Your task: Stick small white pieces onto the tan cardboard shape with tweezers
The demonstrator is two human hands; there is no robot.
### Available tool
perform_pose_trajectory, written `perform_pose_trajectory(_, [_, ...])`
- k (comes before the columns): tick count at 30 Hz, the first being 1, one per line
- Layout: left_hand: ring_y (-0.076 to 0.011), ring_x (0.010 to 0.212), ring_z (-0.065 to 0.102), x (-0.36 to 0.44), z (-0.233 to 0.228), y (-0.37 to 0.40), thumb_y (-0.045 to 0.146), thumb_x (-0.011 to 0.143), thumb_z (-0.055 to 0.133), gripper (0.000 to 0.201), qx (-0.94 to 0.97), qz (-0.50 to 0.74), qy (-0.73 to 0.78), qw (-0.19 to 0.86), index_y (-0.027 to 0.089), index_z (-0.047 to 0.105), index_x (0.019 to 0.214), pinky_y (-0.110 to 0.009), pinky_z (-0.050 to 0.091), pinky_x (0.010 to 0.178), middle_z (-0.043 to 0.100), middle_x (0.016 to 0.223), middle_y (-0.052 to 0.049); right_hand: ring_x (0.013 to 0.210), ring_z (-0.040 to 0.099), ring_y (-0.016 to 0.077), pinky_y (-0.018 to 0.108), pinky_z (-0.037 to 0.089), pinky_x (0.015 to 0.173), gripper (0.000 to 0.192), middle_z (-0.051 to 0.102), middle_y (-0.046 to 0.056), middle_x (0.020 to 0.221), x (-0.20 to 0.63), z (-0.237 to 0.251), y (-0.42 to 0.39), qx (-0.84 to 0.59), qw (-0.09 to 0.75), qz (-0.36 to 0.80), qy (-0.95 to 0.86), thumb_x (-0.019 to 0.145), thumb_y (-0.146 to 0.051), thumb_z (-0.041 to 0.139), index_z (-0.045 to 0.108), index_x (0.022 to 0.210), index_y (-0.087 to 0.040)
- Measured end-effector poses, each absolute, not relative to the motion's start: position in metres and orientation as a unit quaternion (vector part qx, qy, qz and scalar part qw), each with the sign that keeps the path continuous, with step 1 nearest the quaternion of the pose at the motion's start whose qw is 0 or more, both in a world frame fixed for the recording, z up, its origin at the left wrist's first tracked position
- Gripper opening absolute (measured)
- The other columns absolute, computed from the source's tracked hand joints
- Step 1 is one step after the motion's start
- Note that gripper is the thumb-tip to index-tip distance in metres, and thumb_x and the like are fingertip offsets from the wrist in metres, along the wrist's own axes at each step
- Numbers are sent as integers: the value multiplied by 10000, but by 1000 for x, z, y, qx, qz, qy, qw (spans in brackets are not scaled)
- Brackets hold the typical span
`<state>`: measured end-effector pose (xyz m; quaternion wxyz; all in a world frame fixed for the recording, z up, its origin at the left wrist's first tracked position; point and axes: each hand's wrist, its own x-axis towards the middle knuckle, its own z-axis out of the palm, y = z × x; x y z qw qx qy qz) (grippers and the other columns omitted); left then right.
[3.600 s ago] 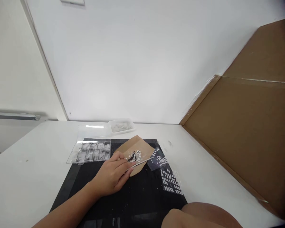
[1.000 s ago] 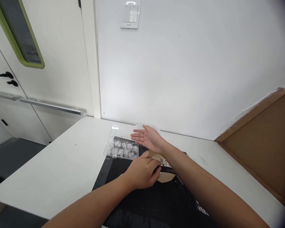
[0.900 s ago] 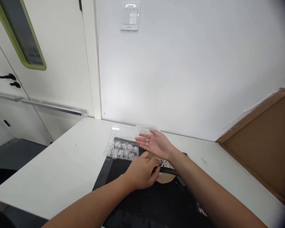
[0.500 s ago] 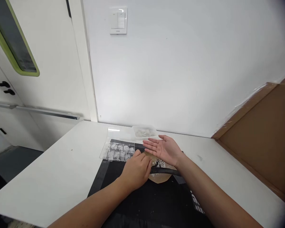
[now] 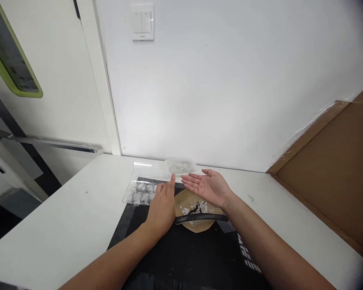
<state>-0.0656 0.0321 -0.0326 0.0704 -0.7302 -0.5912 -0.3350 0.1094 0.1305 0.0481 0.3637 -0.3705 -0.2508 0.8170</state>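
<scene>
Head view, left fingers (image 5: 172,186) straighter, strip (image 5: 201,217) uncovered

Head view: from above, we look forward and down.
Flat white tabletop (image 5: 66,217): close below us.
Plain white wall (image 5: 214,92): we face it.

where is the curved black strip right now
In the head view, the curved black strip lies just right of centre across the near part of the brown paper, below most white pieces, between the left hand and right forearm.
</scene>
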Motion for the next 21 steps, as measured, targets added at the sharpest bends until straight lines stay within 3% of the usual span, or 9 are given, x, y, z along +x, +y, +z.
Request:
perform_pose_trajectory(3, [-307, 1296, 447, -71, -24, 34, -8, 843, 419, 778, -706, -318, -626, 94, 119, 203, 1579, -461, 445, 1048, 527, 1404, -180, 1222, 656, 309, 418, 632, 903, 578, 566, 269, 1402, 113, 47, 132, -374, 370, 811, -257, 1016, -356, 361, 335, 1506, -49])
perform_pose_trajectory(5, [-314, 1266, 485, -77, -19, 36, 37, 877, 427, 600, -678, -288, -668, 102, 113, 406, 1472, -471, 432, 1038, 556, 1347, -178, 1220, 656, 313, 422, 630, 907, 586, 572, 269, 1396, 114, 49, 132, -375, 372, 810, -256, 1011, -352, 365, 333, 1507, -42])
perform_pose_trajectory(7, [-312, 1167, 552, -81, -16, 38, 131, 931, 446, 456, -652, -259, -706, 100, 121, 507, 1383, -472, 445, 985, 605, 1228, -163, 1228, 650, 317, 427, 622, 927, 599, 571, 284, 1390, 116, 52, 132, -372, 377, 809, -256, 1004, -347, 379, 328, 1504, -22])
perform_pose_trajectory(12, [-340, 1192, 542, -80, -18, 37, 324, 995, 435, 457, -633, -239, -727, 114, 74, 523, 1367, -499, 414, 1012, 593, 1250, -201, 1235, 648, 300, 437, 621, 935, 587, 570, 259, 1401, 120, 59, 133, -370, 390, 804, -254, 1006, -339, 366, 310, 1520, -59])
perform_pose_trajectory(16, [-349, 1281, 496, -78, -24, 37, 334, 1009, 411, 454, -648, -212, -723, 114, 66, 558, 1344, -509, 377, 1069, 577, 1323, -218, 1228, 652, 303, 451, 627, 925, 576, 576, 246, 1401, 123, 58, 136, -369, 391, 803, -256, 1000, -325, 378, 317, 1517, -79])
perform_pose_trajectory(21, [-339, 1195, 551, -84, -24, 39, 304, 994, 436, 355, -656, -174, -730, 82, 102, 672, 1165, -493, 418, 1014, 621, 1246, -192, 1229, 650, 304, 446, 620, 939, 553, 586, 253, 1384, 127, 58, 139, -375, 390, 798, -268, 966, -277, 434, 361, 1475, -73])
